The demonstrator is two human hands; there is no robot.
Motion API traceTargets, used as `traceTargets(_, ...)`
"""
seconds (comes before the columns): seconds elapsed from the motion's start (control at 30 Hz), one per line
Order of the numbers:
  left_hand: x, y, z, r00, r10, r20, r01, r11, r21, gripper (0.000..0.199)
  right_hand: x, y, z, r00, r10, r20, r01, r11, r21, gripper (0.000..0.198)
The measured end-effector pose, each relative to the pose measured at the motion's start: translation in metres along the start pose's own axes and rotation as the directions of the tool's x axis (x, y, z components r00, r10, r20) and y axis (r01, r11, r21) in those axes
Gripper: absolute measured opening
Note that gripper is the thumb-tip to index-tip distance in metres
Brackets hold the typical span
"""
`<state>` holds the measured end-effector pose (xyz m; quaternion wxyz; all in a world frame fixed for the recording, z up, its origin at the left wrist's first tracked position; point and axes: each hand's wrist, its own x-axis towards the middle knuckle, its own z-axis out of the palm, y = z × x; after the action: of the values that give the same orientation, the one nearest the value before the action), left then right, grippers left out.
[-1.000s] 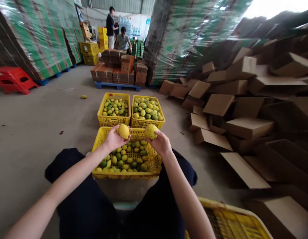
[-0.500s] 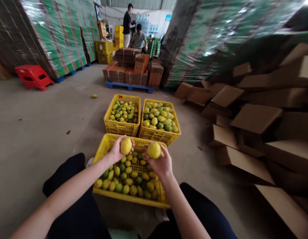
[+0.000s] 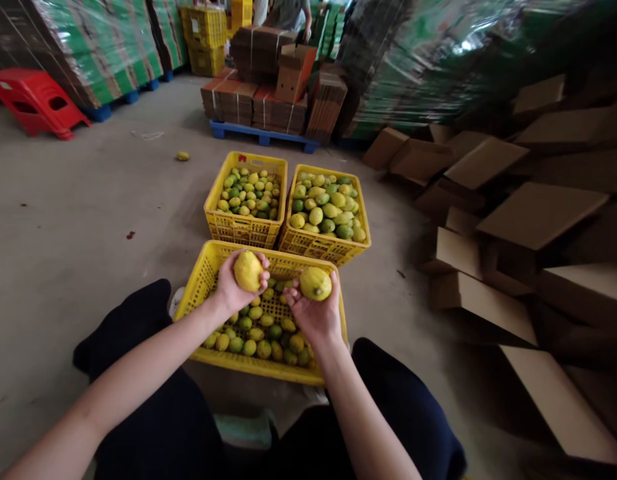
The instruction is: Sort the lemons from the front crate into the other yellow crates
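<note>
My left hand (image 3: 230,288) is closed around a yellow lemon (image 3: 248,271), palm up. In my right hand (image 3: 319,319) rests another yellow lemon (image 3: 315,284), its tip turned toward me and my fingers curled about it. Both hands are above the near yellow crate (image 3: 261,368), which has a layer of yellow and green lemons (image 3: 263,348) on its slotted floor. Just beyond stand two more yellow crates: the left crate (image 3: 243,231) holds smaller lemons (image 3: 249,195), and the right crate (image 3: 331,252) is heaped with larger ones (image 3: 329,208).
A single lemon (image 3: 182,156) lies on the concrete floor. Cardboard boxes (image 3: 543,210) are piled on the right. Flattened cartons (image 3: 278,107) sit on a blue pallet (image 3: 263,135) ahead, with a person (image 3: 288,15) behind. A red stool (image 3: 38,103) stands at far left.
My view has tilted down, so the crates and background sit higher in the picture. The lemons in both hands have been turned; both are still held.
</note>
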<state>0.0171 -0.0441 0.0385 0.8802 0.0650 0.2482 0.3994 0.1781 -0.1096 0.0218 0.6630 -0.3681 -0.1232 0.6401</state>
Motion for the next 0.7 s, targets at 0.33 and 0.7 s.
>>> traceTargets(0.33,0.006,-0.004,0.004,0.994,0.066,0.089,-0.089,0.956,0.28,0.038,-0.007,0.004,0.005,0.97,-0.239,0.035,0.241,0.949,-0.201,0.046)
traceTargets(0.7,0.007,-0.015,-0.004,0.97,0.219,0.107,-0.242,0.907,0.344,0.032,-0.014,0.013,0.014,0.868,-0.42,0.263,0.495,0.771,-0.401,0.057)
